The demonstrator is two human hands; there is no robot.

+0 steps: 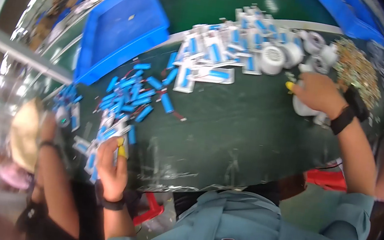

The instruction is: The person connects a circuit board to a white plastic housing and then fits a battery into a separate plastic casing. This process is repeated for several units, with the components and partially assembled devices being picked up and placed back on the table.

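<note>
Roughly, two hands, one black band on each wrist. Left hand (113,168) beside white rectangular casings with blue cells (82,144), yellow-tipped thumb and finger close together, grip unclear. Right hand (321,93) curled over one white rounded piece (302,107), mostly hiding it; whether clamped, cannot tell. Beyond left hand: dozens of blue cylindrical cells (130,90), overlapping; one large blue plastic tray (127,25). Beyond right hand: one heap of small gold-coloured parts (356,69). Left of left hand: co-worker's bare arm (57,184), close by.

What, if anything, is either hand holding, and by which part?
Left hand: beside white-and-blue pieces; whether it holds any cannot be told. Right hand: over a white part; a grip cannot be confirmed.
</note>
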